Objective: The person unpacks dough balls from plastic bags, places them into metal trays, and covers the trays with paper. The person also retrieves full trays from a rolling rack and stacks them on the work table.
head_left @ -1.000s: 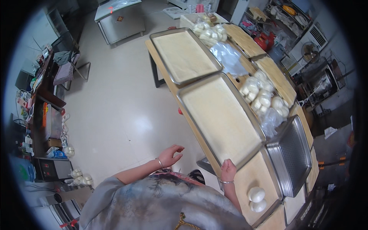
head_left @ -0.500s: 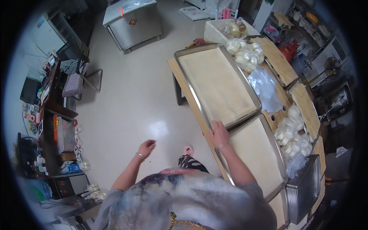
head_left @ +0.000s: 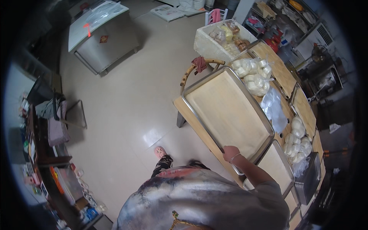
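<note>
Dimly, clutter (head_left: 28, 176) at the far left blurred into the dark lens rim. The left hand was out of view, so its state could not be told. Farther right, the right hand (head_left: 232, 154) was closed on the near-left rim of a pale-lined tray (head_left: 230, 115) on the bench (head_left: 190, 114), fingertips hidden. The forearm partly covered a second tray (head_left: 276, 165); rightmost, stacked trays (head_left: 308, 178) were hard to count.

The tray (head_left: 230, 113) is silver and cream, the shoe (head_left: 160, 152) pink, the shirt (head_left: 207, 195) grey-mottled.

Steel counter (head_left: 115, 43), white foam box (head_left: 207, 46)
</note>
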